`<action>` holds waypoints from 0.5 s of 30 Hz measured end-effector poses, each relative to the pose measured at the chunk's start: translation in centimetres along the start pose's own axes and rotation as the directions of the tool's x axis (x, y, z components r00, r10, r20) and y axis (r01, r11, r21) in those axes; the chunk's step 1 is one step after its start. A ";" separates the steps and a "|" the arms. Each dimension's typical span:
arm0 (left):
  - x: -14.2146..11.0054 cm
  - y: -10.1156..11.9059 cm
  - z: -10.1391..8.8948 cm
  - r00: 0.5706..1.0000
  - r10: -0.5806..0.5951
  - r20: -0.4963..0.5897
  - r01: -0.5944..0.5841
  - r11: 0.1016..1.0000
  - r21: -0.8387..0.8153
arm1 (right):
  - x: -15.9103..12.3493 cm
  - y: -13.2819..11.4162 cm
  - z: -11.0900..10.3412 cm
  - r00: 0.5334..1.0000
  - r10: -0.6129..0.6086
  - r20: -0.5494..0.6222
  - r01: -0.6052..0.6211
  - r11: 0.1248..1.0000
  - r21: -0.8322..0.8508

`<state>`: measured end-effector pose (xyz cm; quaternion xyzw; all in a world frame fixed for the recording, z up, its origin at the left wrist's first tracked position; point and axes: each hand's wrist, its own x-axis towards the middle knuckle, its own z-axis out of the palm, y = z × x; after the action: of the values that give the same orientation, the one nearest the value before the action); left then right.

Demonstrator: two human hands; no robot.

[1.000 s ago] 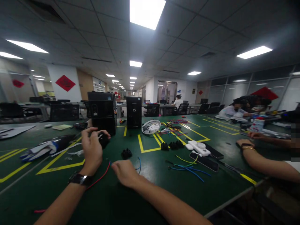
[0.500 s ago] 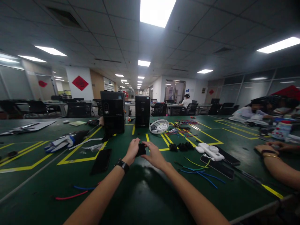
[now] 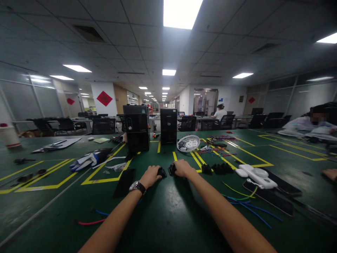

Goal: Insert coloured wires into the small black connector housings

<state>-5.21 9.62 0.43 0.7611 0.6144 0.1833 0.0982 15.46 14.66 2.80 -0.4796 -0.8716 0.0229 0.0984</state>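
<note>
My left hand (image 3: pixel 151 175), with a watch on its wrist, is closed on a small black block (image 3: pixel 162 172) low over the green table (image 3: pixel 168 218). Just to the right, my right hand (image 3: pixel 182 168) grips another small black block (image 3: pixel 171 170) from above. A narrow gap separates the two blocks; their exact kind is too small and dark to make out. Similar black pieces (image 3: pixel 222 168) lie in a row right of my right hand. A dark flat phone-like slab (image 3: pixel 124 182) lies left of my left hand.
Two black computer towers (image 3: pixel 136 131) (image 3: pixel 169 126) stand ahead, beside a white basket (image 3: pixel 188 143). Coloured wires (image 3: pixel 247 203) and a white charger (image 3: pixel 259 175) lie to the right. Blue-white gloves (image 3: pixel 89 160) are at left. A co-worker's hand (image 3: pixel 329 174) shows at the right edge.
My hands, together around one black item before, are now apart, each with a black block. The view has turned left, so the co-worker's arms have mostly left the picture.
</note>
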 end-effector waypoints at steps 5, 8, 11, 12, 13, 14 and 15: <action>0.0 -0.1 -0.7 0.999 0.007 0.047 -0.011 0.997 0.077 | -0.3 -1.6 0.2 0.992 -0.123 0.018 0.122 0.992 0.007; -0.4 0.5 -1.0 1.000 -0.012 0.017 0.010 0.995 0.100 | -1.8 -1.4 0.0 0.991 -0.131 -0.020 0.132 0.991 0.017; -0.8 1.5 -1.1 0.995 -0.024 -0.102 0.034 0.994 0.103 | -3.7 0.2 -0.4 0.980 0.039 -0.196 -0.044 0.999 -0.025; -1.1 2.0 -1.2 0.985 -0.013 -0.171 0.027 0.996 0.079 | -4.4 1.1 -0.5 0.954 0.125 -0.273 -0.143 0.988 -0.050; -1.4 2.7 -1.2 0.969 0.002 -0.245 0.007 0.999 0.038 | -5.1 2.0 -0.5 0.919 0.204 -0.337 -0.243 0.967 -0.076; -1.9 3.4 -1.1 0.949 0.020 -0.315 -0.028 0.999 -0.021 | -5.8 2.9 -0.4 0.887 0.270 -0.375 -0.328 0.939 -0.101; -2.6 4.4 -1.0 0.926 0.039 -0.375 -0.079 0.993 -0.090 | -6.5 3.8 -0.2 0.867 0.319 -0.383 -0.390 0.912 -0.125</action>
<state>-2.16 6.04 2.57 0.7245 0.5884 0.3588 0.0136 21.98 11.24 1.50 -0.6356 -0.7337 -0.1331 0.1997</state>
